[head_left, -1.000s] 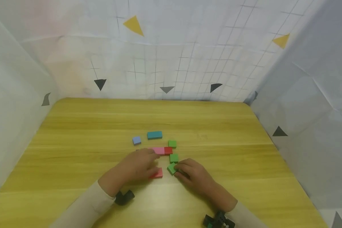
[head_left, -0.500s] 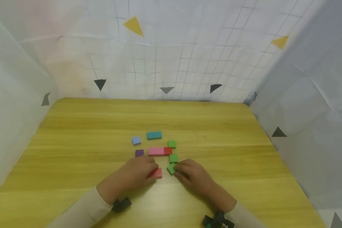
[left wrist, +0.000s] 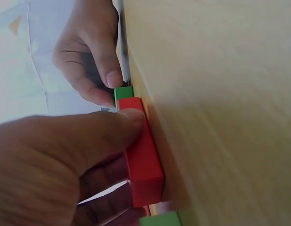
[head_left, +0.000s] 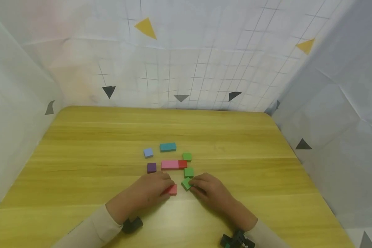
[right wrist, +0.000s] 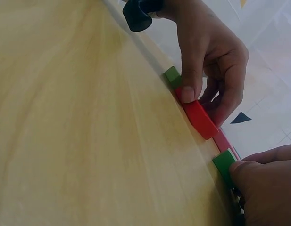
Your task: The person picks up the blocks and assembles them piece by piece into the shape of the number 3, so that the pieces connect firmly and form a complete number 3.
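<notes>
My left hand [head_left: 150,189] pinches a long red block [left wrist: 146,160] between thumb and fingers, low at the tabletop. In the head view, only the right end of that block shows past the fingers. Just right of it, my right hand [head_left: 212,191] holds a green square block [head_left: 186,183] by its right side, turned at an angle. This green block [right wrist: 224,165] shows under the thumb in the right wrist view. A second green block [head_left: 188,172] lies close behind it. Another green block [right wrist: 172,76], hidden in the head view, lies beyond the left thumb.
Behind the hands, a pink block [head_left: 169,165] lies end to end with a small red block [head_left: 183,164]. A green block [head_left: 187,156], purple block [head_left: 152,167], light blue block [head_left: 148,153] and teal block [head_left: 168,147] lie around them. White sheeting [head_left: 186,62] surrounds the wooden table [head_left: 235,137].
My left hand has drawn back from over the pink block and grips the long red block, which has shifted slightly nearer. The purple block came into view. My right hand has stayed nearly still.
</notes>
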`<act>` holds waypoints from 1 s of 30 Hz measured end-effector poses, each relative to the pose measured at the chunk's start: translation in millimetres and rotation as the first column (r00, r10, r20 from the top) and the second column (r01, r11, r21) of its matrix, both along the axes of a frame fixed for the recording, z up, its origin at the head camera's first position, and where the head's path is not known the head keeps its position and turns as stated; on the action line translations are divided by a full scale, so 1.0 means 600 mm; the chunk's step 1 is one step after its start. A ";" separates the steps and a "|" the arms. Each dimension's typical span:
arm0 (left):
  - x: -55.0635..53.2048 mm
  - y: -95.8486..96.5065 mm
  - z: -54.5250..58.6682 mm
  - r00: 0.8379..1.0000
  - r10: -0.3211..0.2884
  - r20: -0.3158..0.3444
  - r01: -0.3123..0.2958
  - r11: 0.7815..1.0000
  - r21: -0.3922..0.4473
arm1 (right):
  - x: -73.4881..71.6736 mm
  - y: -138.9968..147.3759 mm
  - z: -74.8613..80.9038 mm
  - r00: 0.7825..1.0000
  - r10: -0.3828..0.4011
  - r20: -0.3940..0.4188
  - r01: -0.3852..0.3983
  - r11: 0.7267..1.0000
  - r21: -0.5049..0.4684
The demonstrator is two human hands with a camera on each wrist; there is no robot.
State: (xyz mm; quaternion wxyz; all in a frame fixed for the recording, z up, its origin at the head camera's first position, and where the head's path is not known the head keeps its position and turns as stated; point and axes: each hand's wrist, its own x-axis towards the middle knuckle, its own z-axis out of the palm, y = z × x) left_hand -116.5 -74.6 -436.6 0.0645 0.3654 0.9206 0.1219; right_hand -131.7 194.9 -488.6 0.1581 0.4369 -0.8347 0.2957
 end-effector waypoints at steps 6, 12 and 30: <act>0.001 0.001 0.000 1.000 -0.015 -0.008 0.015 1.000 0.015 | -0.001 -0.001 -0.002 1.000 0.003 -0.008 -0.003 1.000 -0.006; 0.001 0.002 -0.002 0.999 -0.038 -0.036 0.038 0.999 0.023 | -0.002 0.000 -0.001 1.000 0.012 -0.025 -0.013 1.000 -0.019; 0.001 0.017 -0.008 0.994 -0.068 -0.089 0.074 0.995 0.062 | -0.001 0.001 0.000 1.000 0.010 -0.004 -0.010 1.000 -0.008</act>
